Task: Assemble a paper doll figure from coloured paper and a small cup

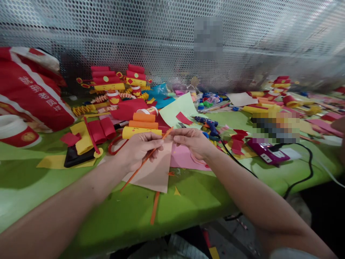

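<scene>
My left hand (pixel 142 149) is closed on a thin orange paper strip (pixel 138 168), which slants down to the left from its fingers. The strip's upper end reaches the fingertips of my right hand (pixel 190 142), which are pinched together there. Below the hands lie a pale pink sheet (pixel 157 176) and a brighter pink sheet (pixel 182 158). A second orange strip (pixel 155 208) rests near the table's front edge. Just behind my left hand are a yellow paper roll (pixel 129 132) and orange rolls (pixel 144 117). Red-handled scissors (pixel 114 145) lie partly hidden by that hand.
A glue gun (pixel 206 124) with a black cord lies behind my right hand. To the right is a purple power strip (pixel 268 153). A black phone (pixel 78 156), paper cup (pixel 18 131) and red bag (pixel 35 86) stand left. Paper figures (pixel 107 81) line the back.
</scene>
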`<state>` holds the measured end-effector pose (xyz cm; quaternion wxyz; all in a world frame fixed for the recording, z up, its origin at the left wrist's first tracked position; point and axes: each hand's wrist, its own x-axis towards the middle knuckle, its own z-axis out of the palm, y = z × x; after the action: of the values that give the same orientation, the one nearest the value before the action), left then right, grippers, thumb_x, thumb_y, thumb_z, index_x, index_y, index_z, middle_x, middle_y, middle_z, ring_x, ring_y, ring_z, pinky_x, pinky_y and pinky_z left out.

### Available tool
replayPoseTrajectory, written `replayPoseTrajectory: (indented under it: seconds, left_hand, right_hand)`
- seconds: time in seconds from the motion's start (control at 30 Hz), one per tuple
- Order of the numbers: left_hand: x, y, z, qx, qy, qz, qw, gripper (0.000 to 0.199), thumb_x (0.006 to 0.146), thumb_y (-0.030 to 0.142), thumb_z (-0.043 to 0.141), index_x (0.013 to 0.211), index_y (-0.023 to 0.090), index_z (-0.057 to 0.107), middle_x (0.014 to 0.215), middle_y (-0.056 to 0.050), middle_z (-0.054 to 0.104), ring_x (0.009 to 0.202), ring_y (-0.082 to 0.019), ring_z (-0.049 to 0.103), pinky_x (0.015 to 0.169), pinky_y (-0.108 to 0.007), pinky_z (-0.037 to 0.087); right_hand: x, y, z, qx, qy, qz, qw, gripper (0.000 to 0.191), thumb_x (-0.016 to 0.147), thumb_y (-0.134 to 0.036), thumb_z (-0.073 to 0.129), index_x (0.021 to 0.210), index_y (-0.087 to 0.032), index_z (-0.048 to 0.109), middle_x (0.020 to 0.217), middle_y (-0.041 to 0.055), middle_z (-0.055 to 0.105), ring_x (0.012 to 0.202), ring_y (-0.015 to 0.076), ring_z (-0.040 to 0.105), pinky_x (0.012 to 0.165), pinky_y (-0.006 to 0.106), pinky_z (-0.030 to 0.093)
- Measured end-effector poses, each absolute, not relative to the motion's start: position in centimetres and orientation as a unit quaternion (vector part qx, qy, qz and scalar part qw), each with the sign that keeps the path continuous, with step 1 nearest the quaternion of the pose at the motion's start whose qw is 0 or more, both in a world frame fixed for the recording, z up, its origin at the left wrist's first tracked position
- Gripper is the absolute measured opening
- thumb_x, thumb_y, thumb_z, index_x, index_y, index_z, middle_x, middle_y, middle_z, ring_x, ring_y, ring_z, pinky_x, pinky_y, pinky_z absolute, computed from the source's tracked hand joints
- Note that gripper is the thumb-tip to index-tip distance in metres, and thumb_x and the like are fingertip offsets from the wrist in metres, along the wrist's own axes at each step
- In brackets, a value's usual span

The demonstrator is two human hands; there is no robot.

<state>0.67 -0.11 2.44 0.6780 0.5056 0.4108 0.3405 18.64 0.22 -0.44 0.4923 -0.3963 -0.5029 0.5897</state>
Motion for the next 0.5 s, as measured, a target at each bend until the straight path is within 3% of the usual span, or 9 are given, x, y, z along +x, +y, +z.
replayPoseTrajectory:
  seconds: [0.2, 0.3, 0.4, 0.5]
  left_hand:
    - [0.48, 0.30, 2.18, 0.501, 0.431, 0.315, 0.681, 0.011, 0.073, 0.015, 0.061, 0.064, 0.013, 0.055, 0.052, 0.002, 0.056, 0.037, -0.004, 0.045, 0.037, -0.016, 0.032]
    - [0.45, 0.33, 1.94, 0.521, 0.455, 0.305, 0.655, 0.009, 0.074, 0.014, 0.058, 0.065, 0.014, 0.056, 0.055, 0.001, 0.058, 0.039, -0.005, 0.046, 0.038, -0.018, 0.034]
    - [0.29, 0.36, 1.84, 0.601, 0.475, 0.300, 0.569, 0.006, 0.073, 0.015, 0.058, 0.067, 0.015, 0.060, 0.054, 0.002, 0.056, 0.041, -0.007, 0.045, 0.041, -0.020, 0.034]
    - [0.07, 0.36, 1.92, 0.724, 0.473, 0.293, 0.407, 0.007, 0.071, 0.017, 0.060, 0.065, 0.018, 0.063, 0.057, 0.001, 0.058, 0.048, -0.009, 0.048, 0.046, -0.021, 0.032]
  right_hand:
    - [18.95, 0.81, -0.38, -0.412, -0.493, 0.541, 0.542, 0.030, 0.060, -0.038, 0.072, 0.083, -0.021, 0.068, 0.072, -0.0004, 0.065, 0.061, 0.0092, 0.053, 0.058, 0.025, 0.041]
    - [18.93, 1.01, -0.49, -0.442, -0.500, 0.478, 0.571, 0.030, 0.059, -0.047, 0.071, 0.066, -0.019, 0.061, 0.055, -0.0034, 0.055, 0.051, 0.0075, 0.045, 0.052, 0.024, 0.036]
    - [19.10, 1.11, -0.67, -0.474, -0.533, 0.415, 0.565, 0.046, 0.063, -0.058, 0.064, 0.048, -0.020, 0.043, 0.041, -0.0064, 0.036, 0.043, 0.0061, 0.031, 0.045, 0.025, 0.026]
    - [19.22, 0.99, -0.75, -0.499, -0.589, 0.373, 0.514, 0.053, 0.067, -0.065, 0.055, 0.045, -0.020, 0.037, 0.041, -0.0062, 0.032, 0.042, 0.0061, 0.028, 0.044, 0.026, 0.021]
